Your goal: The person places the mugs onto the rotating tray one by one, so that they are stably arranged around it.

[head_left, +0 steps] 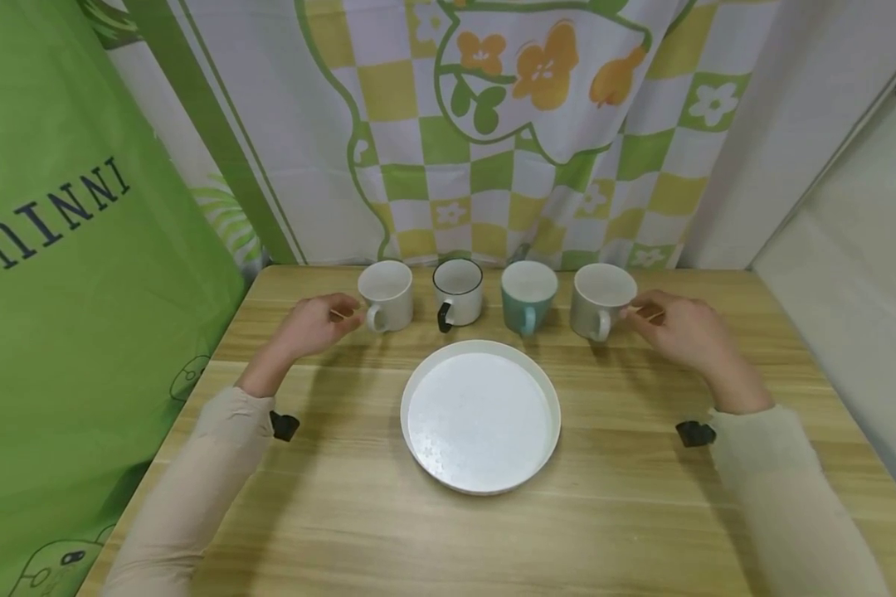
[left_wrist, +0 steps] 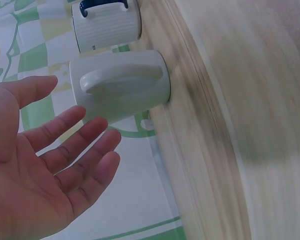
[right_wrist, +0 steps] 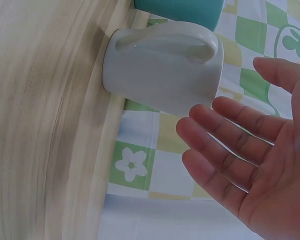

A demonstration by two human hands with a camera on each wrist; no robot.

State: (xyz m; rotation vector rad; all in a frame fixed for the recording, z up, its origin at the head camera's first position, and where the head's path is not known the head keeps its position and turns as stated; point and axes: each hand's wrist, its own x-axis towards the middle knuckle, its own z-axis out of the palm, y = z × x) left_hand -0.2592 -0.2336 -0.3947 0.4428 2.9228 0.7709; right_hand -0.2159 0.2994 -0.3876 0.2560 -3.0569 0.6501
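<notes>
In the upper middle of the head view, four mugs stand upright in one row. The left-end mug (head_left: 394, 308) is white and has its handle at its lower left. Next come a white mug with a dark rim and black handle (head_left: 465, 308), a turquoise mug (head_left: 518, 312) and the right-end mug (head_left: 584, 313), which is also pale.

The left hand (head_left: 315, 323) is just beside the left-end mug, left of the picture's centre. Its fingers are loosely extended, a little apart, and hold nothing. The right hand (head_left: 685, 330) is just beside the right-end mug, at right of the centre; its fingers are also relaxed, lightly bent and around nothing. Whether the fingertips touch the mugs, I cannot tell.

Below the row, at the centre, a round white tray (head_left: 485, 423) lies on the wooden table (head_left: 343, 522). A checked curtain (head_left: 493, 174) with flowers hangs at the top, and a green cloth (head_left: 75, 332) with dark letters fills the left side. Both forearms wear light sleeves (head_left: 216, 456).
</notes>
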